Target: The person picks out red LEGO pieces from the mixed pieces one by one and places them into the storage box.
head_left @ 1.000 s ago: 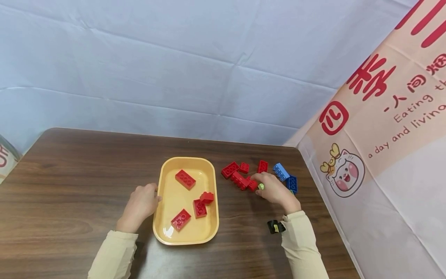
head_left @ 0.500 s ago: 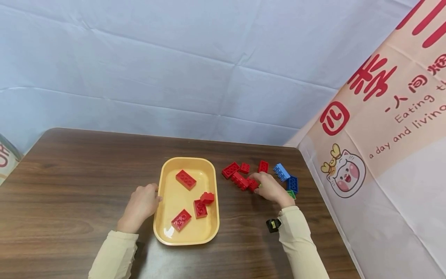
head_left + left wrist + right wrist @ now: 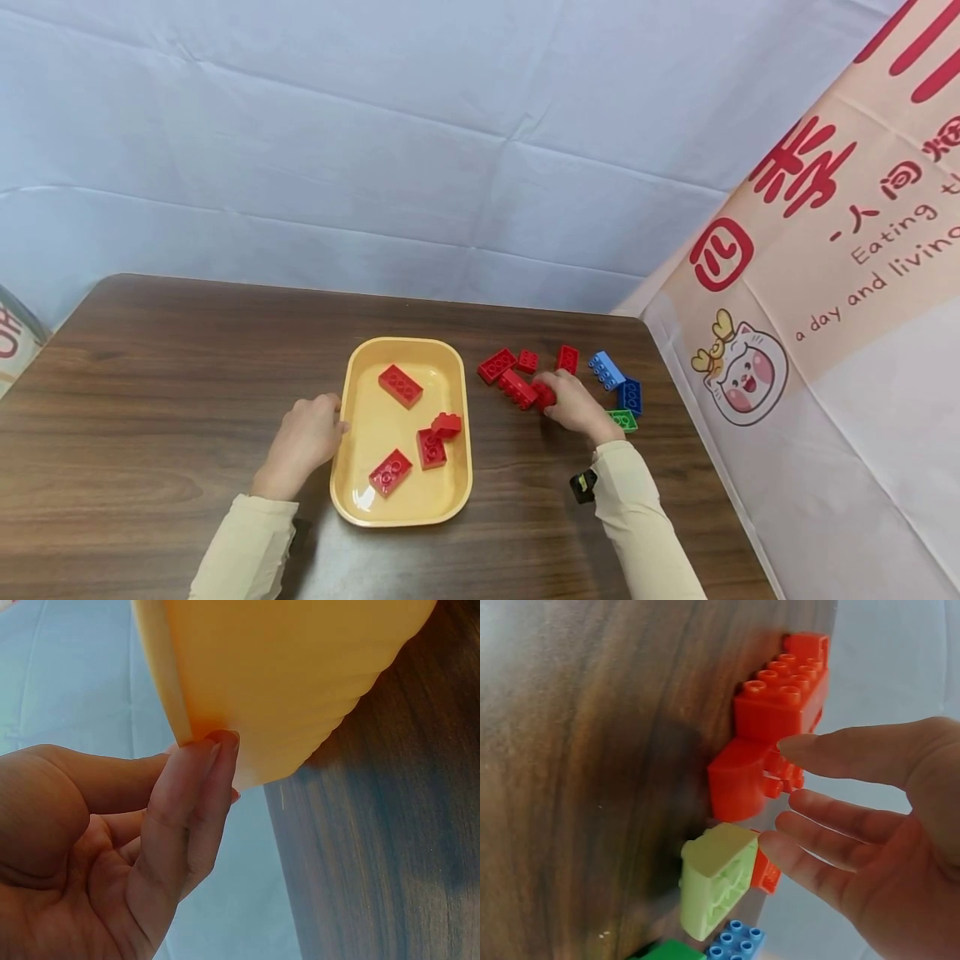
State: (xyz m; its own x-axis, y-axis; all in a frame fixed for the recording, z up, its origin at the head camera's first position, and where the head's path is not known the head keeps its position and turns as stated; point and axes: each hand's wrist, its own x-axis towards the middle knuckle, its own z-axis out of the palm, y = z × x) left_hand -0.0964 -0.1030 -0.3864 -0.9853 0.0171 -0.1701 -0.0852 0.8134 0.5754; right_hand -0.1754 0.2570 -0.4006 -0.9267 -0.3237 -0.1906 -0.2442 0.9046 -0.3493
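Note:
My left hand [image 3: 305, 437] pinches the left rim of a yellow tray [image 3: 337, 492]; the left wrist view shows thumb and fingers [image 3: 161, 795] on its edge. Several red bricks lie in the tray, one of them a red brick [image 3: 401, 386] near its far end. My right hand [image 3: 573, 403] is at a small curved red brick [image 3: 543, 394] right of the tray. In the right wrist view its thumb reaches the studs of this curved brick, and the fingers are spread and relaxed. A light green brick [image 3: 712, 874] lies beside the fingers, hidden in the head view.
Around the right hand lie a long red brick [image 3: 517, 389], more red bricks [image 3: 496, 366], a light blue brick [image 3: 606, 370], a dark blue brick [image 3: 630, 397] and a green brick [image 3: 622, 420]. A white cloth wall [image 3: 300, 167] stands behind the brown table [image 3: 187, 358].
My right hand has shifted slightly left and nearer the curved red brick, uncovering the green brick and covering the light green one. The left hand and tray have stayed in place.

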